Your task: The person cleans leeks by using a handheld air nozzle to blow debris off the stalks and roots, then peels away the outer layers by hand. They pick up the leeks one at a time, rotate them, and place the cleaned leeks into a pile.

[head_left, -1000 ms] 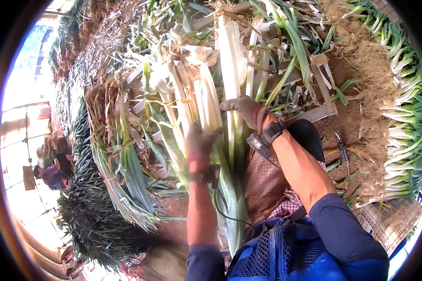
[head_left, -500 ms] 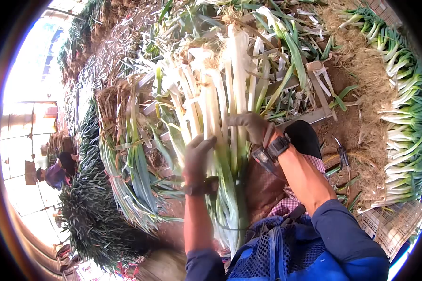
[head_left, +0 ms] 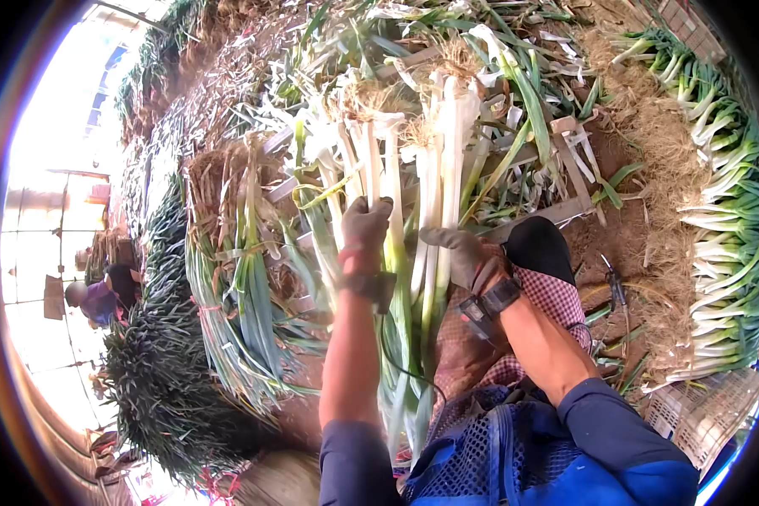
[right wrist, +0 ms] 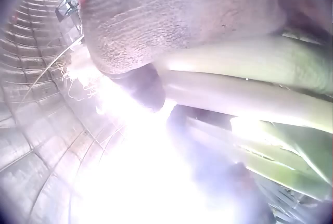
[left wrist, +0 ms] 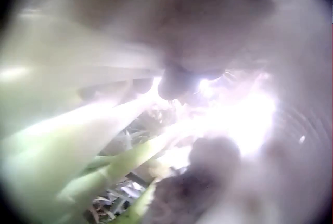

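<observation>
Both hands wear grey-brown work gloves and are on long green onions with thick white shafts and shaggy roots. In the head view my left hand [head_left: 366, 234] grips the left part of the bunch, its white shafts [head_left: 363, 160] rising above the fist. To the right, my right hand [head_left: 465, 255] holds other green onions [head_left: 444, 160], fingers curled over the shafts. Their green leaves run down together between the forearms toward the lap. In the right wrist view, gloved fingers [right wrist: 182, 23] bend round a pale shaft [right wrist: 223, 91]. Glare and blur hide much of the left wrist view.
A bound bundle of green onions [head_left: 249, 253] lies at left, beside a dark green heap [head_left: 177, 388]. A long row of green onions [head_left: 725, 228] lines the right. Beyond the hands are leaf scraps and a wooden frame [head_left: 578, 169]. Another person [head_left: 101, 295] is far left.
My left hand has moved up the shafts, while my right hand has come down toward me. The root ends now stand in two groups with a gap between them.
</observation>
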The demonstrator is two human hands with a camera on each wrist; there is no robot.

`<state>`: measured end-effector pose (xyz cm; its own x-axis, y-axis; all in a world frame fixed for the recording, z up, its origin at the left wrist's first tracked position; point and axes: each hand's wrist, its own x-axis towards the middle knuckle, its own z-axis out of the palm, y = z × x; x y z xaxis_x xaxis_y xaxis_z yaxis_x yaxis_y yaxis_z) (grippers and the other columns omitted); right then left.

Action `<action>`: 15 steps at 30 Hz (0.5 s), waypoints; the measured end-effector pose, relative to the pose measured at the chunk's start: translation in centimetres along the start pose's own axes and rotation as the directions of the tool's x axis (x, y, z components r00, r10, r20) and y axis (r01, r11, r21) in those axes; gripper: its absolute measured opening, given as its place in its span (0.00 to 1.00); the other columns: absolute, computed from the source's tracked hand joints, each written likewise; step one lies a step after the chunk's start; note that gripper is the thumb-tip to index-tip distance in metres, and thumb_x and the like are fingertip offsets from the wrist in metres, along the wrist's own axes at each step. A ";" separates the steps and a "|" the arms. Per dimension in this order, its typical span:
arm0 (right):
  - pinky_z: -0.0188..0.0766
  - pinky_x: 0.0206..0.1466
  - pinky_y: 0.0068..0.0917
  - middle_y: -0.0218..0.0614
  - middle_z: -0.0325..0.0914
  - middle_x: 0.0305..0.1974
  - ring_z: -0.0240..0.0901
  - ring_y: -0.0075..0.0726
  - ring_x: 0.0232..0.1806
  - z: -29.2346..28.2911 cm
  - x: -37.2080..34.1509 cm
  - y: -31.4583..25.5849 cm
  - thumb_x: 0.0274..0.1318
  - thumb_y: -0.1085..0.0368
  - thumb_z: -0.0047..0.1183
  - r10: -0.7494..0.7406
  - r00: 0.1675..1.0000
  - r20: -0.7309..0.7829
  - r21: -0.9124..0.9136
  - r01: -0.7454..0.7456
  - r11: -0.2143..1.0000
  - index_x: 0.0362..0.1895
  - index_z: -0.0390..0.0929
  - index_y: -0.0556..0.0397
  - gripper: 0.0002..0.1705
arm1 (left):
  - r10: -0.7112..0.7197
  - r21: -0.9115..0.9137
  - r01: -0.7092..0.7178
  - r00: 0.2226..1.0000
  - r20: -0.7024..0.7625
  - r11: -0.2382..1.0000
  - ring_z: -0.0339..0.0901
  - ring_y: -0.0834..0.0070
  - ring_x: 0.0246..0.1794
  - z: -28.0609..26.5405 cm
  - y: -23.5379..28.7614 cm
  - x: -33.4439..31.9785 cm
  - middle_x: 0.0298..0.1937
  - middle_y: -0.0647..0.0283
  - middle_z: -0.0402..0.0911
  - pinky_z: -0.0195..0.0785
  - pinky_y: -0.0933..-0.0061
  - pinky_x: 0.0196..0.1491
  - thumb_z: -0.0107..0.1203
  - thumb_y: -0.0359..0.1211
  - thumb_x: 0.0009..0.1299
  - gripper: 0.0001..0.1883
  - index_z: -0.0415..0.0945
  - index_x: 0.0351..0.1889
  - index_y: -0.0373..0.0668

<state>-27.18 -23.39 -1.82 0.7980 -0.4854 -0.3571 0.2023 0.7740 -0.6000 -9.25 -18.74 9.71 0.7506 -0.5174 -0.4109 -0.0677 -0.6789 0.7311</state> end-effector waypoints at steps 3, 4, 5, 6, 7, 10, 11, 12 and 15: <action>0.73 0.71 0.31 0.41 0.89 0.56 0.83 0.34 0.60 2.6 -1.6 -2.7 0.72 0.61 0.54 0.044 0.994 -0.096 -0.173 -0.060 0.983 0.58 0.87 0.63 0.21 | 0.193 0.311 -0.153 0.976 -0.104 0.938 0.88 0.54 0.43 3.4 -2.9 2.9 0.42 0.50 0.90 0.78 0.58 0.49 0.70 0.41 0.67 0.21 0.84 0.52 0.37; 0.71 0.73 0.30 0.43 0.88 0.58 0.83 0.34 0.62 2.2 -1.2 -2.5 0.72 0.59 0.55 0.052 0.999 -0.005 -0.154 -0.052 0.987 0.61 0.86 0.63 0.23 | 0.167 0.349 -0.134 0.984 -0.066 0.927 0.86 0.43 0.53 3.8 -2.5 2.6 0.49 0.45 0.90 0.78 0.52 0.58 0.71 0.43 0.66 0.25 0.83 0.56 0.40; 0.71 0.73 0.30 0.43 0.88 0.58 0.83 0.34 0.62 2.2 -1.1 -2.8 0.72 0.59 0.55 0.047 0.999 -0.011 -0.151 -0.048 0.987 0.61 0.86 0.63 0.23 | 0.275 0.380 -0.220 0.957 -0.097 0.899 0.87 0.46 0.53 4.5 -3.8 3.6 0.49 0.46 0.90 0.78 0.53 0.57 0.73 0.44 0.65 0.26 0.83 0.56 0.41; 0.70 0.74 0.30 0.44 0.88 0.59 0.82 0.34 0.63 2.1 -1.1 -2.9 0.72 0.59 0.55 0.077 0.996 -0.037 -0.139 -0.082 0.987 0.62 0.86 0.63 0.24 | 0.225 0.400 -0.177 0.971 -0.078 0.899 0.87 0.47 0.51 4.7 -3.3 3.7 0.48 0.46 0.90 0.79 0.53 0.56 0.73 0.43 0.64 0.25 0.84 0.56 0.42; 0.68 0.75 0.30 0.45 0.88 0.60 0.81 0.34 0.64 2.1 -1.1 -2.9 0.72 0.59 0.56 0.108 0.992 -0.062 -0.126 -0.116 0.985 0.62 0.85 0.63 0.24 | 0.175 0.421 -0.134 0.983 -0.059 0.897 0.87 0.48 0.50 4.8 -2.3 3.3 0.47 0.46 0.90 0.79 0.54 0.55 0.73 0.42 0.64 0.24 0.84 0.55 0.43; 0.67 0.76 0.31 0.45 0.86 0.62 0.79 0.34 0.67 1.3 -0.1 -2.1 0.73 0.58 0.55 0.122 0.991 -0.057 -0.085 -0.127 0.988 0.63 0.85 0.64 0.24 | 0.330 0.595 -0.454 0.891 0.312 0.663 0.88 0.55 0.41 3.3 -4.6 5.7 0.42 0.46 0.90 0.80 0.58 0.49 0.73 0.38 0.63 0.21 0.84 0.48 0.32; 0.67 0.76 0.31 0.44 0.86 0.62 0.79 0.34 0.67 0.8 0.2 -1.5 0.74 0.58 0.55 0.097 0.995 -0.037 -0.082 -0.100 0.992 0.63 0.84 0.64 0.25 | 0.332 0.595 -0.457 0.889 0.314 0.661 0.88 0.55 0.41 2.8 -4.9 5.2 0.42 0.46 0.90 0.80 0.58 0.49 0.73 0.38 0.63 0.21 0.84 0.48 0.32; 0.67 0.76 0.30 0.44 0.86 0.62 0.79 0.35 0.66 1.1 -0.1 -2.1 0.74 0.57 0.56 0.104 0.993 -0.059 -0.131 -0.111 0.985 0.62 0.84 0.64 0.25 | 0.217 0.228 -0.270 0.948 0.232 0.935 0.87 0.59 0.38 1.5 -3.2 2.8 0.41 0.49 0.91 0.80 0.61 0.47 0.73 0.36 0.62 0.20 0.85 0.48 0.32; 0.67 0.75 0.30 0.43 0.86 0.62 0.79 0.35 0.66 2.9 -0.9 -3.4 0.73 0.57 0.57 0.118 0.987 -0.113 -0.118 -0.132 0.984 0.63 0.85 0.63 0.25 | 0.092 -0.300 -0.026 0.973 0.210 0.954 0.86 0.72 0.35 -2.2 -0.4 -2.8 0.41 0.59 0.91 0.79 0.70 0.43 0.70 0.30 0.61 0.21 0.87 0.52 0.32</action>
<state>-26.99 -24.43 2.63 0.7472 -0.4330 -0.5041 0.0268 0.7776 -0.6282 -9.88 -15.81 11.78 0.5866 -0.6754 -0.4469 0.1135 -0.4778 0.8711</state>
